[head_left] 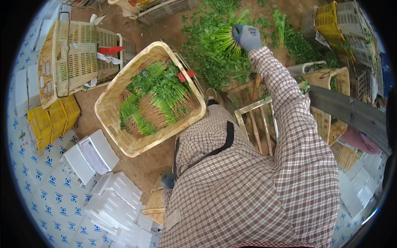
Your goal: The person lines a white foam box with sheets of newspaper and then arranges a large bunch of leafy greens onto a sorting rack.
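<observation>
My right hand (248, 35), in a grey-blue work glove, reaches out to the top of the view and grips the root end of a bunch of leafy green herbs (228, 40). Its leaves fan over a pile of the same greens (211, 71) on the ground. My left hand (167, 180), gloved too, hangs low beside my body; my checked clothing partly covers it, and its fingers cannot be made out. In front of me a cream plastic crate (107, 108) holds several bunches with reddish-brown roots (152, 110).
Cream slatted crates (77, 51) and a yellow crate (54, 117) stand at the left. White foam boxes (114, 201) are stacked lower left. A metal-framed stool (256, 107) is by my right leg. More crates (336, 28) and a grey beam (347, 100) are at the right.
</observation>
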{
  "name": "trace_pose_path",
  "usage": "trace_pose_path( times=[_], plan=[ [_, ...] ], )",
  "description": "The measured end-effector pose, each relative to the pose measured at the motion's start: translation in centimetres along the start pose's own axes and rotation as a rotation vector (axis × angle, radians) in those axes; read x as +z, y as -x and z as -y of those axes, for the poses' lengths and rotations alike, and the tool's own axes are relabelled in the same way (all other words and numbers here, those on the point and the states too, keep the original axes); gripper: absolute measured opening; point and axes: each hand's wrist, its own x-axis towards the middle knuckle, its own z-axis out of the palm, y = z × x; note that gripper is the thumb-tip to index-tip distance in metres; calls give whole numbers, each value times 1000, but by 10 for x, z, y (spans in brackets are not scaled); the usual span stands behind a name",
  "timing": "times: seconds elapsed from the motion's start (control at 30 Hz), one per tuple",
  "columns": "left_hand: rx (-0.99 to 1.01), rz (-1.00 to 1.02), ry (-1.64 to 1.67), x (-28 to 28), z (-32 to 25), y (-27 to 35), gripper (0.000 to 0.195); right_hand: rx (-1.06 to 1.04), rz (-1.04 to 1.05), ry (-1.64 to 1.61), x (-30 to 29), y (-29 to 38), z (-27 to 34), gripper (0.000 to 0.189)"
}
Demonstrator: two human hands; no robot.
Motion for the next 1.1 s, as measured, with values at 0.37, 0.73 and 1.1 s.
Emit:
trace_pose_path(
  times=[0.37, 0.73, 1.1],
  plan=[
    [-23, 26, 61, 16, -4, 9, 11, 242, -27, -513, -29, -2, -66, 37],
    [-35, 29, 24, 14, -19, 8, 16, 55, 96, -44, -48, 10, -28, 34],
    [-19, 16, 13, 13, -29, 11, 21, -176, -300, 55, -143, 27, -12, 29]
  ],
)
